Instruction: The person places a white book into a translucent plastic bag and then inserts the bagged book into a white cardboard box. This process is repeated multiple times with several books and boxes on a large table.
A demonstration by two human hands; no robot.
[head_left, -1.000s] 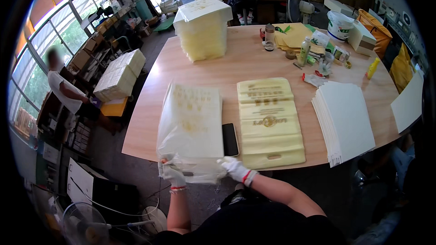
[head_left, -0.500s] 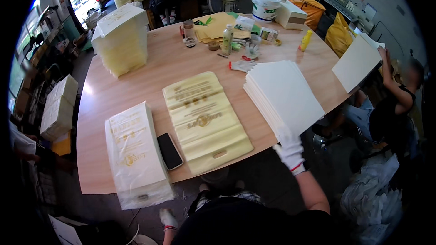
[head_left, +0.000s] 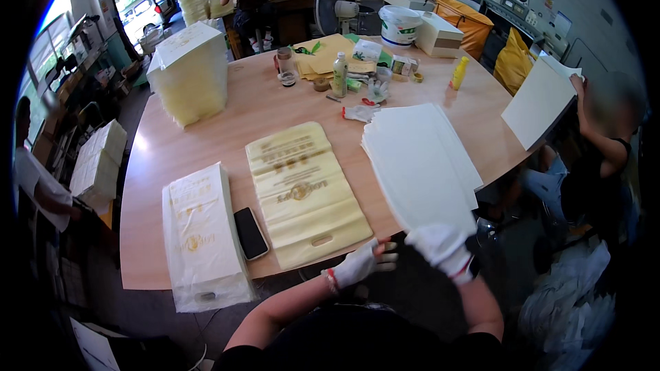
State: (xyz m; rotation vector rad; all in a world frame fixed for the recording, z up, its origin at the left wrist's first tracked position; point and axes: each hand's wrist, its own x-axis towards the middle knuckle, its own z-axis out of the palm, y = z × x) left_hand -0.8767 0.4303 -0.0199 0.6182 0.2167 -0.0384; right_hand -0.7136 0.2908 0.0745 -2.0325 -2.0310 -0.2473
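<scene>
My left hand (head_left: 361, 266), in a white glove, hovers with fingers spread just off the table's front edge, by the near right corner of a flat yellow plastic bag (head_left: 302, 192). It holds nothing. My gloved right hand (head_left: 443, 251) is curled over the near end of a stack of white sheets (head_left: 419, 158) that overhangs the wooden table (head_left: 227, 130). A black phone (head_left: 249, 232) lies left of the yellow bag. Beside it sits a clear-wrapped bundle of pale bags (head_left: 203, 233).
A tall stack of yellow bags (head_left: 189, 72) stands at the far left. Bottles, tape and gloves clutter the far middle, with a white bucket (head_left: 399, 24) and a fan (head_left: 337, 7) behind. At the right, a person lifts a white sheet (head_left: 540, 99).
My left hand let go of the wrapped bundle, which now lies on the table, and came to the front edge. My right hand went to the white sheets. The view swung right.
</scene>
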